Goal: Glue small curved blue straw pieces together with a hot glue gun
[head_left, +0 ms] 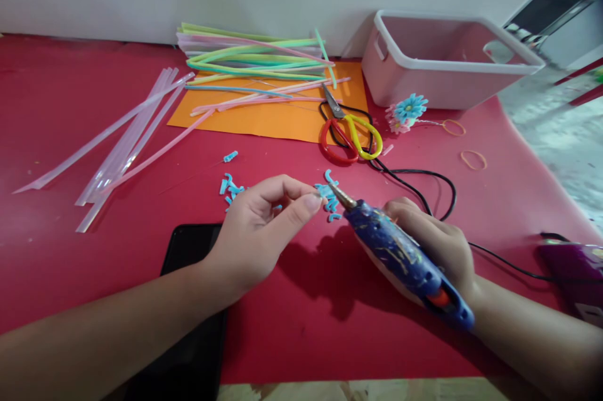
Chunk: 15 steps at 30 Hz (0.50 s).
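My right hand (436, 244) grips a blue hot glue gun (405, 259), its metal nozzle (340, 195) pointing up-left. My left hand (264, 225) pinches a small cluster of blue straw pieces (326, 190) between thumb and forefinger, right at the nozzle tip. More short blue straw bits (230, 186) lie scattered on the red table (70, 124) behind my left hand. The gun's black cord (424, 178) loops away to the right.
Colourful straws (254, 55) and an orange sheet (273, 115) lie at the back, clear glue sticks (127, 137) at left. Red-and-yellow scissors (351, 134), a finished blue straw flower (407, 112), rubber bands (473, 159), a white bin (447, 58), a black phone (188, 250) and a purple object (572, 269) surround.
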### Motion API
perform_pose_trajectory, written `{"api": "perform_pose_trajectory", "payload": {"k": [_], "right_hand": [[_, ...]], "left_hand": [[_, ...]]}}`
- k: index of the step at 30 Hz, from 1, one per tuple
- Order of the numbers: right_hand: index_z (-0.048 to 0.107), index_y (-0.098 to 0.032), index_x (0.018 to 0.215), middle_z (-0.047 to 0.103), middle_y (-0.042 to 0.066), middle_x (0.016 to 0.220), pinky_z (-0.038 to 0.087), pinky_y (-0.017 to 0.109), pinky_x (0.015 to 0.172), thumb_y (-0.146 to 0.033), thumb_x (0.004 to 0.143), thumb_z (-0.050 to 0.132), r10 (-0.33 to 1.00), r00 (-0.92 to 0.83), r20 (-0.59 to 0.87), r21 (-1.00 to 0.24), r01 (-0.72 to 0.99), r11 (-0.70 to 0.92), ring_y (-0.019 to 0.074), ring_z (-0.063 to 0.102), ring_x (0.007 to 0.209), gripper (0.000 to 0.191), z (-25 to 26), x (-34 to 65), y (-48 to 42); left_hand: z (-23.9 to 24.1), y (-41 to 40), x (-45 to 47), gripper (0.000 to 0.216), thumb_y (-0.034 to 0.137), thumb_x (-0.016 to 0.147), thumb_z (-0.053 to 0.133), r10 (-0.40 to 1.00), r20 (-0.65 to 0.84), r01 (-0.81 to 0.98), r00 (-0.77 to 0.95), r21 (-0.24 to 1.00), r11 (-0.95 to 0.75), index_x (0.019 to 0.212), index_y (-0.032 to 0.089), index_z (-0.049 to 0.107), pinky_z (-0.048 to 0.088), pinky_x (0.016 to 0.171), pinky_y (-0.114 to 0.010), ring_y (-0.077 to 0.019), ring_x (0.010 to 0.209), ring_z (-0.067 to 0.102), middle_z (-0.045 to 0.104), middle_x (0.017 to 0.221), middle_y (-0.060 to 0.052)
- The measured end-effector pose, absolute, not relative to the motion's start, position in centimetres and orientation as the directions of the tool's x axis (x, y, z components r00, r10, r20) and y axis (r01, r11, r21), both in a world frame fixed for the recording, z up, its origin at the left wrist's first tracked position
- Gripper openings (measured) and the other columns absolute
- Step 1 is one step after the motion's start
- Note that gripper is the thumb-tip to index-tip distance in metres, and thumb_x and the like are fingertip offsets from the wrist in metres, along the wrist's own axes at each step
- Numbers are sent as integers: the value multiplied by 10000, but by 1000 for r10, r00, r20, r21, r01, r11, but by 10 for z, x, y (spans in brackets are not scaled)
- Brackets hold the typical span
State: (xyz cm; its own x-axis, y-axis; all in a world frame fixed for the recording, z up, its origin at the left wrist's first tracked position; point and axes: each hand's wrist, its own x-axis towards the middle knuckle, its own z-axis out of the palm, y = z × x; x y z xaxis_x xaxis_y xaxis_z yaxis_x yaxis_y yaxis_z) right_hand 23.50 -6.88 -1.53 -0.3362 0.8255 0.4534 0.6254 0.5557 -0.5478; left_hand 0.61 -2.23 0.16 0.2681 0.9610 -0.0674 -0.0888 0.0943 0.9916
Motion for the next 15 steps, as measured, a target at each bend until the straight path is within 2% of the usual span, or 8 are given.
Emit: {"api": "perform_pose_trajectory", "payload": {"k": [6, 15], "right_hand": [[529, -239, 882, 578, -24, 717, 480, 284, 611, -83, 811, 672, 856, -286, 431, -552, 667, 501, 152, 582, 640, 224, -20, 238, -71], [532, -245, 902, 609, -23, 713, 507, 297, 627, -113, 822, 677, 856, -286, 432, -564, 655, 503, 162, 599, 637, 212, -18, 237, -70]], "left_hand": [[0, -23, 6, 100, 300, 871, 728, 955, -63, -207, 291, 970, 127, 802, 228, 742, 395, 605, -225, -81, 588, 439, 603, 698, 38], [1, -23, 8, 100, 295, 843, 762, 955, -81, -228, 285, 962, 150, 779, 220, 748, 395, 579, -230, -81, 574, 436, 613, 699, 28]]}}
